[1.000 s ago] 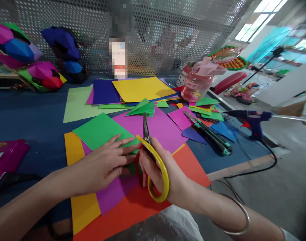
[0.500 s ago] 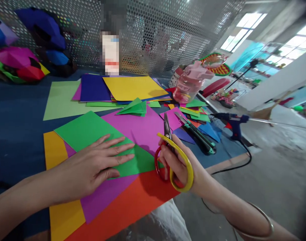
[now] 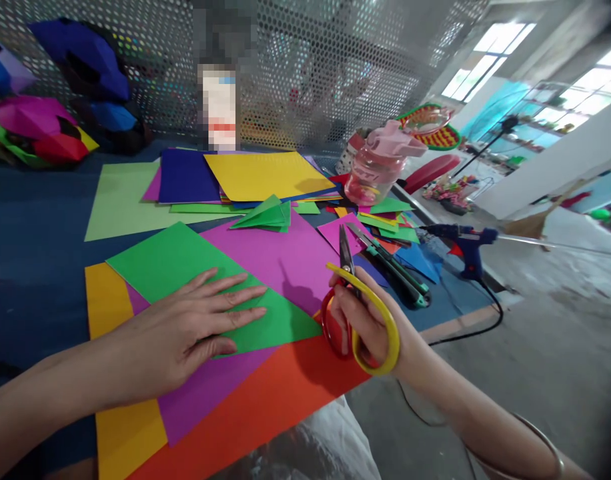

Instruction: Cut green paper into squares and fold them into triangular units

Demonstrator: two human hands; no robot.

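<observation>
My left hand (image 3: 200, 330) lies flat with fingers spread on a green sheet of paper (image 3: 178, 257). Beneath that sheet are purple paper (image 3: 265, 247), orange-red paper (image 3: 265, 413) and yellow-orange paper (image 3: 113, 333). In my right hand (image 3: 373, 327) is a pair of scissors (image 3: 380, 320) with one yellow and one red handle. Its blades are together and point up and away, above the purple paper. A folded green paper piece (image 3: 265, 215) rests on the far part of the purple sheet.
A green-and-black utility knife (image 3: 390, 267) lies right of the scissors, among paper scraps (image 3: 390, 223). A blue glue gun (image 3: 465, 247) stands at the table's right edge. Behind are a pink bottle (image 3: 375, 167), stacked paper with a yellow sheet (image 3: 270, 175), and colourful faceted shapes (image 3: 40, 130).
My right hand has moved slightly to the right with the scissors, and their shadow on the purple paper shifted with them. My left hand stays flat on the green sheet.
</observation>
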